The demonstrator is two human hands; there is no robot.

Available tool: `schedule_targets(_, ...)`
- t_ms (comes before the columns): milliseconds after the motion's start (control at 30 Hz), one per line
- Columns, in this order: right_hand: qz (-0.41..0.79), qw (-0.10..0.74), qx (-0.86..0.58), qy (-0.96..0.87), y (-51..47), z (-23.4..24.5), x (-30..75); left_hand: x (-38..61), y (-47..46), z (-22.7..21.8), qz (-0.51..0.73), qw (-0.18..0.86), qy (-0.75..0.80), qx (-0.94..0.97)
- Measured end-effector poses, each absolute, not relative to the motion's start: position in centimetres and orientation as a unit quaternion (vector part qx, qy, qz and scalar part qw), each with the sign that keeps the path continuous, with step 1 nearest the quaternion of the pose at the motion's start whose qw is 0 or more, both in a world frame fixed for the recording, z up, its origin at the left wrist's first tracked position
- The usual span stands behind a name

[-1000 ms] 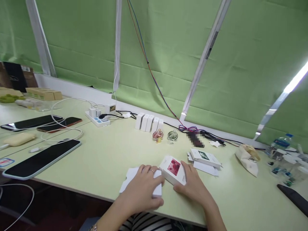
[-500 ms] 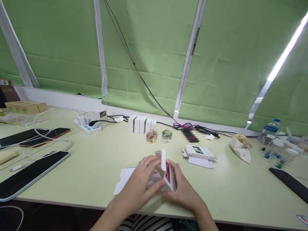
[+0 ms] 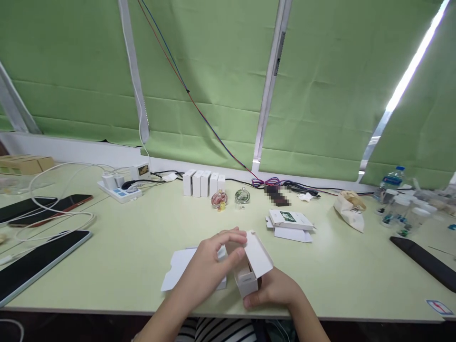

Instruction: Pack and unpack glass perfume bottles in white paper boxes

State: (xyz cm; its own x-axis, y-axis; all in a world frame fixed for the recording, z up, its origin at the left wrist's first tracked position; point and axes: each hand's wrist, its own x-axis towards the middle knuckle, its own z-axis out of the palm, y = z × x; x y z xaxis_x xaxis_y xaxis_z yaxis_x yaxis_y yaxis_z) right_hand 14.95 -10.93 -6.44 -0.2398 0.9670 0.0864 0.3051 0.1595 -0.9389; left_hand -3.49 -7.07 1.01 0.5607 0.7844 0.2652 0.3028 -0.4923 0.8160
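Observation:
Near the table's front edge is a small white cardboard box [image 3: 246, 286], tilted, with its lid flap [image 3: 259, 255] standing up. My right hand [image 3: 278, 289] wraps round its right side, thumb at the near lower corner. At the box's opening, the thumb and forefinger of my left hand [image 3: 206, 263] close on the far left edge beside the flap. What lies inside is hidden. Partly under my left forearm is another white carton [image 3: 178, 270] with its flap spread on the table.
Beyond my hands stand a round pink glass bottle [image 3: 218, 198], a green one [image 3: 242, 194] and several small white boxes [image 3: 197, 184]. White cartons [image 3: 292, 220] lie to the right. Phones [image 3: 46, 259] and cables sit at left; a cloth pouch [image 3: 351, 213] and jars [image 3: 415, 218] at right.
The box has turned, so its opening now faces up towards me and the pink-red panel is out of sight. My left thumb has moved up to the opening. The view has shifted slightly right.

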Motion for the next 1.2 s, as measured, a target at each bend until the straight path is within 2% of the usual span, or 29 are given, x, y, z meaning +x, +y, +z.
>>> schedule_targets(267,0.480,0.365,-0.451,-0.658,-11.4,-5.2,14.4,-2.8,-9.5,-0.2,0.262,0.235,0.354,0.866)
schedule_targets(500,0.412,0.392,-0.426,-0.703,-11.0,-5.5,14.3,-1.8,-8.8,-1.8,0.299,0.170,0.353,0.870)
schedule_targets(833,0.456,0.362,-0.484,-0.653,-11.3,-5.6,14.4,-1.8,-8.4,0.5,0.240,0.213,0.319,0.892)
schedule_targets(1200,0.474,0.349,-0.492,-0.642,-11.7,-5.0,14.5,-1.0,-8.2,0.8,0.217,0.181,0.280,0.917)
